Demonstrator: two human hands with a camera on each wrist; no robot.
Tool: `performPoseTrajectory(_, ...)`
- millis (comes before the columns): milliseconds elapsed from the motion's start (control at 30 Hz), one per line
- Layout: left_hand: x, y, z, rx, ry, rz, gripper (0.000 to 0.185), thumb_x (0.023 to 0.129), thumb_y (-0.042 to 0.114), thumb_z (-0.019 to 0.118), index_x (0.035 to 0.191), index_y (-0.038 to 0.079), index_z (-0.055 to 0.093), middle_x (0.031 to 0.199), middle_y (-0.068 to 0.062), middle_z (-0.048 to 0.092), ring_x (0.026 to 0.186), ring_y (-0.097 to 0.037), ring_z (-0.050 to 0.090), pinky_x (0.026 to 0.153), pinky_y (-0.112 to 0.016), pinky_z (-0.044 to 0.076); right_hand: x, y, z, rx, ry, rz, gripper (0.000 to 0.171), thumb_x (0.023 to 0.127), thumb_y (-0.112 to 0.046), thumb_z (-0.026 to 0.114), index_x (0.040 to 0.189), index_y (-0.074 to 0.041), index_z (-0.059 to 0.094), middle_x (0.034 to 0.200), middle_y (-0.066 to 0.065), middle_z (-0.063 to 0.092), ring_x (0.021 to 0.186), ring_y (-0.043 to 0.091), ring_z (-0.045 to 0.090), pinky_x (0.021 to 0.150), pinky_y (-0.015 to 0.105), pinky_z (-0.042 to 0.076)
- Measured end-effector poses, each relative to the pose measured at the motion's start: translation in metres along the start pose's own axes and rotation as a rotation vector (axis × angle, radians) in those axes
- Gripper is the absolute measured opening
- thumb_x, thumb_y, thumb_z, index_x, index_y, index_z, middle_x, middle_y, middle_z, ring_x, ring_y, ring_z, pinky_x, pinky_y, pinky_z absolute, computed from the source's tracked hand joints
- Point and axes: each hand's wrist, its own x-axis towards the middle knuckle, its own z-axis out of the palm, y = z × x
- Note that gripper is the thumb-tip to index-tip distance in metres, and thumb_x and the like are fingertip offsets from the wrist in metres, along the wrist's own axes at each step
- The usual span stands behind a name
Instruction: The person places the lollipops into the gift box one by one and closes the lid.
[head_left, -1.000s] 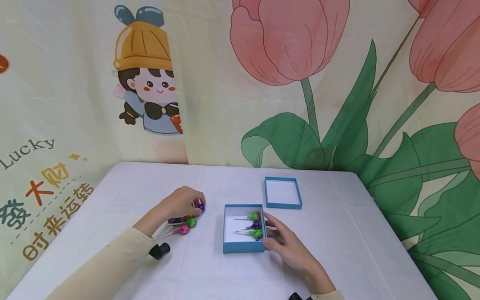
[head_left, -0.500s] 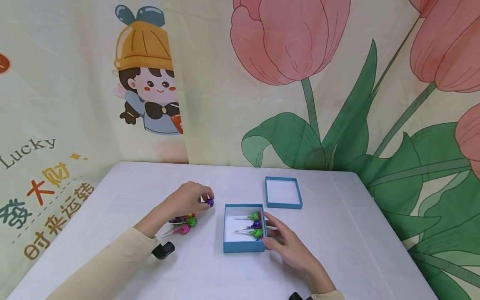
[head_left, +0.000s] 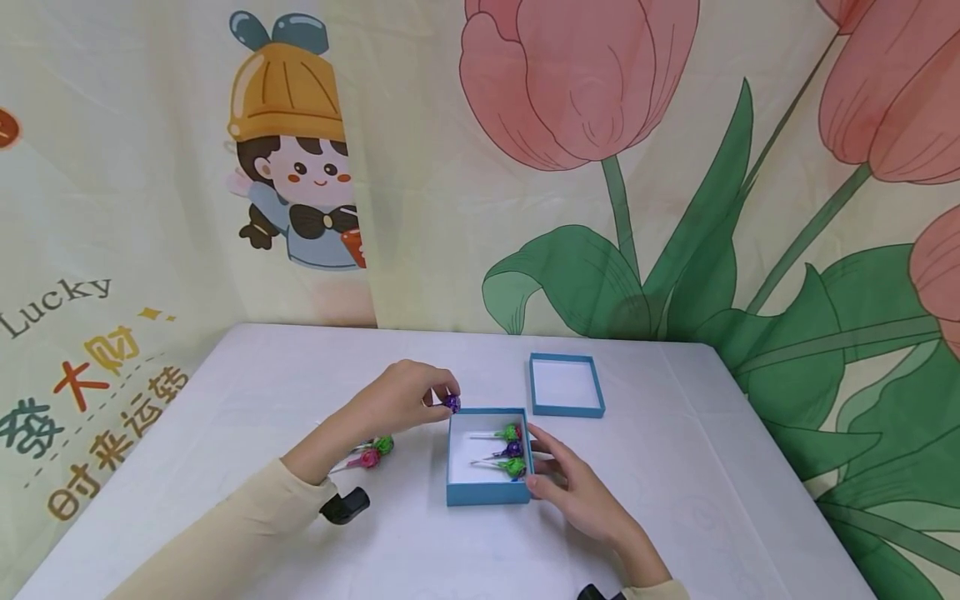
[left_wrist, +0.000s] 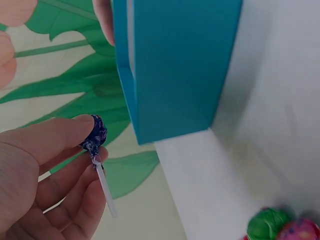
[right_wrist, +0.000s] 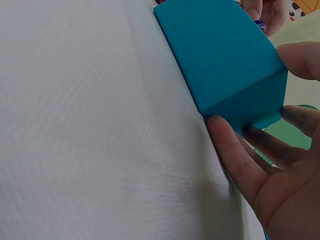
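Observation:
My left hand pinches a purple-wrapped lollipop by its wrapped head, between thumb and fingers; its white stick points down in the left wrist view. The hand is beside the far left corner of an open blue box. Two green-wrapped lollipops and a purple lollipop lie in the box, sticks pointing left. Against the box's right side rests my right hand, thumb at the near corner and fingers spread over the side. More lollipops, a green one and a pink one, lie left of the box, partly behind my left forearm.
A shallow blue-rimmed lid lies inside-up behind the box, to the right. White cloth covers the table. A printed backdrop with tulips and a cartoon figure stands behind it.
My left hand has carried the purple lollipop rightward from the pile to the box's far left corner. The right hand and the box have stayed in place.

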Motion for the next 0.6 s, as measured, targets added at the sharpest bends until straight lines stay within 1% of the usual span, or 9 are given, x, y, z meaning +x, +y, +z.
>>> performPoseTrajectory(133,0.005,0.013,0.004,-0.044,-0.005,0.014,0.017,0.094,0.015,0.082,0.110,0.018,0.078,0.097,0.007,0.076,0.082,-0.008,0.064,0.074,-0.025,0.055,0.000,0.000,0.000,0.000,0.003,0.005,0.070,0.105,-0.036,0.068,0.167,-0.031,0.034,0.163,0.016,0.045,0.136,0.033,0.058,0.109,0.054,0.052)
performPoseTrajectory(233,0.010,0.020,0.008,-0.060,-0.008,0.020,0.018,0.094,0.016,0.083,0.111,0.018,0.078,0.098,0.007,0.076,0.082,-0.008,0.064,0.074,-0.023,0.056,0.000,0.001,0.000,0.006,0.001,0.007,0.070,0.105,-0.036,0.068,0.167,-0.031,0.034,0.163,0.016,0.045,0.136,0.033,0.058,0.107,0.052,0.054)
performPoseTrajectory(367,0.017,0.027,0.014,-0.066,-0.005,0.044,0.019,0.094,0.018,0.083,0.113,0.018,0.078,0.099,0.008,0.077,0.081,-0.007,0.064,0.074,-0.023,0.057,0.001,0.001,0.000,0.013,-0.006,0.005,0.071,0.105,-0.036,0.068,0.167,-0.030,0.034,0.163,0.016,0.045,0.137,0.033,0.058,0.106,0.049,0.055)
performPoseTrajectory(500,0.022,0.034,0.020,-0.078,-0.008,0.062,0.022,0.094,0.018,0.083,0.115,0.016,0.078,0.101,0.005,0.078,0.081,-0.008,0.065,0.074,-0.022,0.057,0.001,0.001,-0.001,0.013,-0.007,0.004,0.071,0.105,-0.035,0.067,0.167,-0.031,0.033,0.163,0.016,0.044,0.136,0.033,0.058,0.105,0.049,0.055)
performPoseTrajectory(600,0.026,0.037,0.026,-0.085,-0.006,0.079,0.021,0.094,0.017,0.083,0.115,0.016,0.078,0.101,0.004,0.078,0.080,-0.008,0.065,0.073,-0.022,0.056,0.000,0.001,-0.001,0.013,-0.008,0.000,0.071,0.105,-0.035,0.067,0.167,-0.031,0.033,0.163,0.016,0.044,0.137,0.034,0.058,0.104,0.048,0.056)
